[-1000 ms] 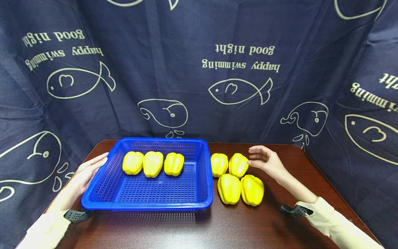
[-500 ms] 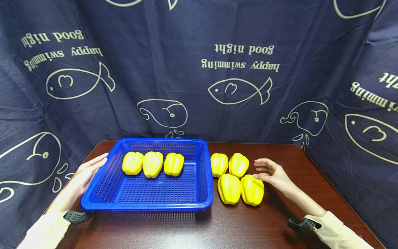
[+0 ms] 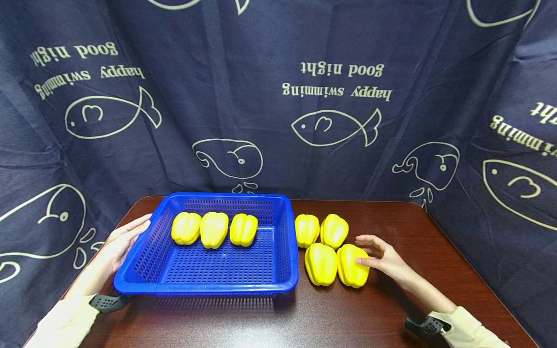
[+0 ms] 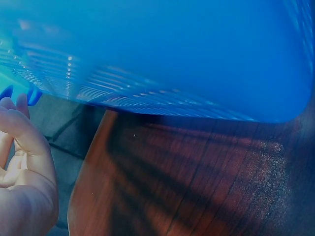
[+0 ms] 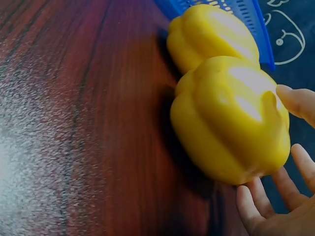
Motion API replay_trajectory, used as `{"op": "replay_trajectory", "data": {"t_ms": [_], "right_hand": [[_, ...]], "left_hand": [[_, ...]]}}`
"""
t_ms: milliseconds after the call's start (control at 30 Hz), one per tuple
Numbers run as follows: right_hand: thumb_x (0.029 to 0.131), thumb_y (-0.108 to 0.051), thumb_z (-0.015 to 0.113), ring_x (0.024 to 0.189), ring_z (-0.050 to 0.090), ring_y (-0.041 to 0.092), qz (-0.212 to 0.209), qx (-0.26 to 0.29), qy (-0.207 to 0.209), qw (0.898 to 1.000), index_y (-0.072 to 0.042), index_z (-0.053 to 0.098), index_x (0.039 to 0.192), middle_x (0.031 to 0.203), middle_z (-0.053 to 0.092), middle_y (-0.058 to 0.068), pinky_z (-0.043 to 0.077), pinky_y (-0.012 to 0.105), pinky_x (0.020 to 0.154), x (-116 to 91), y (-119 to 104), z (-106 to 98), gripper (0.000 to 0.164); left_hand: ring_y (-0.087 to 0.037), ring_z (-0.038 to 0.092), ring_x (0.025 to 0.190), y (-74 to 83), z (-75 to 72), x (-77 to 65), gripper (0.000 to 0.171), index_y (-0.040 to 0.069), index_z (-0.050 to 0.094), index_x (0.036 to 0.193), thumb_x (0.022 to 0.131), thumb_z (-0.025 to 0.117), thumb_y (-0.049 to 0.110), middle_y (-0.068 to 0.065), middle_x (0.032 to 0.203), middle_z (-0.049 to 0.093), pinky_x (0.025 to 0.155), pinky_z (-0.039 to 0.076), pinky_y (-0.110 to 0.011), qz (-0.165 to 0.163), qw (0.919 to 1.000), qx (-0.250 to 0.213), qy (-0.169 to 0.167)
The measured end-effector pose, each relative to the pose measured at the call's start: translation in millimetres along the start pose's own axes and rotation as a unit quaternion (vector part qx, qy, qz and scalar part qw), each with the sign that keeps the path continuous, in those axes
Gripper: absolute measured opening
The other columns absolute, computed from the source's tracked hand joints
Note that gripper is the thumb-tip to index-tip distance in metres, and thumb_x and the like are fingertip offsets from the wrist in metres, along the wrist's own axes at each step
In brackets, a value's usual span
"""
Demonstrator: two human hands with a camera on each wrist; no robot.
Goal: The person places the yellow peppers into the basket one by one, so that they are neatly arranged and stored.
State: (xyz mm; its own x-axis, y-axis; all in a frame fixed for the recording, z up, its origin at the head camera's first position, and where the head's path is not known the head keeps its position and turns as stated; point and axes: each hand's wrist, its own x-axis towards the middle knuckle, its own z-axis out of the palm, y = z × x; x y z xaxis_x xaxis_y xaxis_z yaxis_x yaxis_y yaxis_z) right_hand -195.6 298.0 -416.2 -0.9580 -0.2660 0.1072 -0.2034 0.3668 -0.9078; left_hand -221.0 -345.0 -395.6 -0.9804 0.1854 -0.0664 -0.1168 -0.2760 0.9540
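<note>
In the head view my left hand rests with extended fingers along the left rim of a blue plastic basket. The left wrist view has the basket's slotted wall overhead and part of that hand at the left edge. My right hand is at the nearest right yellow bell pepper, its thumb overlapping the top. Seen from the right wrist, the thumb is right at the pepper's edge, while the other fingers spread loosely beside and beneath it. That pepper sits on the table against another bell pepper.
Three yellow peppers stand in a row in the back of the basket. Two more peppers lie on the table right of it, behind the front pair. A dark printed curtain hangs behind the brown wooden table.
My right hand has come away from the back right pepper and moved toward me, down to the front right one. The left hand, basket and peppers stay where they were.
</note>
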Motion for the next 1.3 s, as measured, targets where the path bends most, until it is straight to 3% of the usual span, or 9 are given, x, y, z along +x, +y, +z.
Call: {"op": "replay_trajectory", "data": {"t_ms": [167,333,667,1133,1300], "right_hand": [[0.084,-0.006,0.07,0.098,0.061,0.003,-0.006,0.008,-0.009,1.0,0.008,0.043,0.131,0.124,0.057,0.014,0.052,0.021,0.08,-2,5,2,0.056],[0.084,-0.006,0.07,0.099,0.061,0.002,-0.009,0.008,-0.016,1.0,0.01,0.042,0.132,0.125,0.057,0.017,0.051,0.019,0.081,-3,8,4,0.058],[0.085,-0.011,0.07,0.104,0.057,-0.001,0.015,0.002,-0.041,0.999,0.001,0.047,0.135,0.12,0.059,-0.011,0.046,0.018,0.087,-4,13,4,0.057],[0.085,-0.01,0.069,0.098,0.062,0.003,0.017,0.011,-0.049,0.999,0.003,0.049,0.131,0.11,0.064,-0.015,0.048,0.018,0.083,-3,15,4,0.052],[0.084,-0.01,0.07,0.096,0.062,0.005,0.016,0.005,-0.05,0.999,0.002,0.05,0.13,0.109,0.065,-0.011,0.049,0.019,0.082,-3,13,3,0.051]], "left_hand": [[-0.008,0.07,0.09,0.1,-0.5,0.6,0.034,0.034,0.068,0.11,0.103,0.042,0.014,0.012,0.103,0.072,0.074,0.058,-0.024,0.004,0.9999,-0.004,-0.009],[-0.009,0.071,0.089,-0.2,0.3,-0.1,0.033,0.035,0.068,0.11,0.103,0.043,0.014,0.011,0.102,0.073,0.074,0.058,-0.024,0.002,1.0,-0.001,-0.006],[-0.009,0.071,0.09,-0.6,-0.5,0.1,0.032,0.034,0.067,0.111,0.103,0.043,0.015,0.011,0.103,0.073,0.074,0.058,-0.025,0.004,0.9999,-0.003,-0.011],[-0.009,0.071,0.089,-0.5,-0.6,0.3,0.036,0.033,0.068,0.111,0.104,0.039,0.012,0.01,0.102,0.073,0.074,0.058,-0.025,0.006,0.9997,-0.015,-0.016],[-0.009,0.071,0.088,-0.4,-0.3,0.4,0.036,0.034,0.068,0.11,0.103,0.04,0.012,0.01,0.101,0.073,0.073,0.058,-0.025,0.006,0.9999,-0.009,-0.011]]}}
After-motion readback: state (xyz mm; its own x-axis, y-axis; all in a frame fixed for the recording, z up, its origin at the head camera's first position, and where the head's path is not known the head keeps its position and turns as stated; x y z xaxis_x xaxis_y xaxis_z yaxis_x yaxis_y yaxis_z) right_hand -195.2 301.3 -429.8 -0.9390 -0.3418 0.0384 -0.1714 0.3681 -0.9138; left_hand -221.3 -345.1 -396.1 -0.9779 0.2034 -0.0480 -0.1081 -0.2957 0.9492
